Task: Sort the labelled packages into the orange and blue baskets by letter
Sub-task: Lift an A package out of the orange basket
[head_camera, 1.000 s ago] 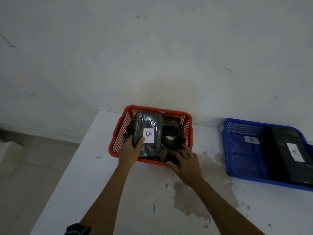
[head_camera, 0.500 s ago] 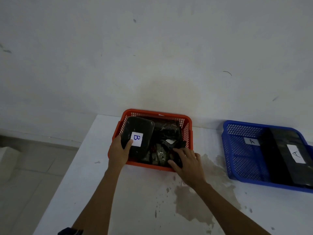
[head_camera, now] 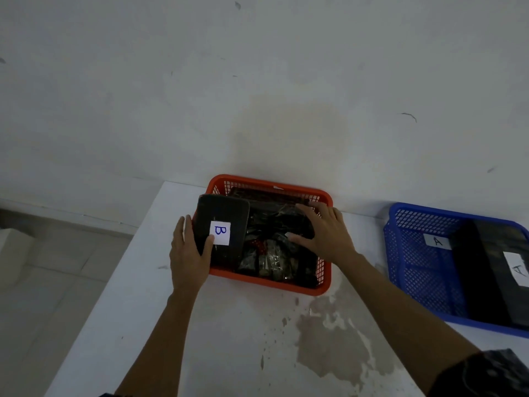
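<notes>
A white tabletop (head_camera: pixel 234 339), stained and flaked in a brown patch near its middle, stands against a pale wall (head_camera: pixel 257 81). On the right sits the blue basket (head_camera: pixel 423 270), cut off by the picture's edge; inside it lie a long black package (head_camera: pixel 481 270) with a white label reading A and, against the mesh floor further back, a second small A label (head_camera: pixel 437 241). At the tabletop's far edge, touching the wall, sits the orange basket (head_camera: pixel 269 279), filled with dark, crinkled plastic-wrapped packages (head_camera: pixel 274 247). At its left side a black rectangular package (head_camera: pixel 226 213) bearing a white label with a blue B (head_camera: pixel 220 232) is tilted, its outer edge resting over the basket's left rim. The left hand (head_camera: pixel 187 259) has its grip closed on this B package: the thumb presses on the top face just beside the label, the fingers run along the outer edge. The right hand (head_camera: pixel 326 233) lies flat, fingers spread, its grip released, pressing down on the wrapped packages in the basket's right half. A dark patterned sleeve (head_camera: pixel 486 373) shows at the lower right corner.
</notes>
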